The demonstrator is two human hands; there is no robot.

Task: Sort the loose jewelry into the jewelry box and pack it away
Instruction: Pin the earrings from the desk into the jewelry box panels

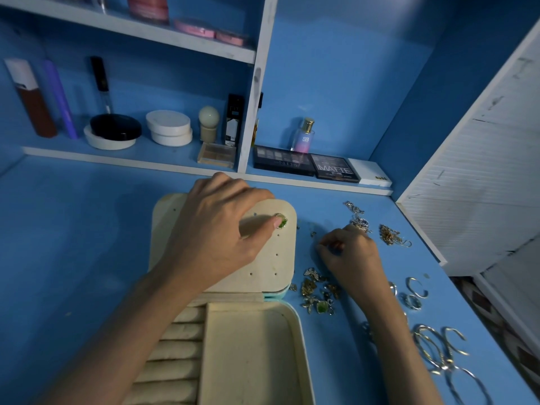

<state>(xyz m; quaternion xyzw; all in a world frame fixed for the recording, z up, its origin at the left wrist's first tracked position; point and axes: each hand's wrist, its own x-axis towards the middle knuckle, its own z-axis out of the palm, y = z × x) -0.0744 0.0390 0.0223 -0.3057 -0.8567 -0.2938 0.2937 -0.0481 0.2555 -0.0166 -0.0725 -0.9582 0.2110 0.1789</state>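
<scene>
A cream jewelry box (pixel 251 346) lies open on the blue table, its holed earring panel (pixel 277 258) raised at the far end. My left hand (pixel 216 229) rests on that panel, and its thumb presses a green-stone earring (pixel 282 221) against the panel's top right corner. My right hand (pixel 350 255) is on the table to the right with its fingers curled and pinched together; whether they hold something small is too hard to see. A heap of gold and green earrings (pixel 317 290) lies just in front of it.
Chains (pixel 358 217) and a gold tangle (pixel 390 233) lie beyond my right hand. Silver rings (pixel 412 296) and bangles (pixel 438 349) sit near the table's right edge. Eyeshadow palettes (pixel 304 163) and cosmetic jars (pixel 168 127) fill the shelf behind. A white slatted panel (pixel 482 171) bounds the right.
</scene>
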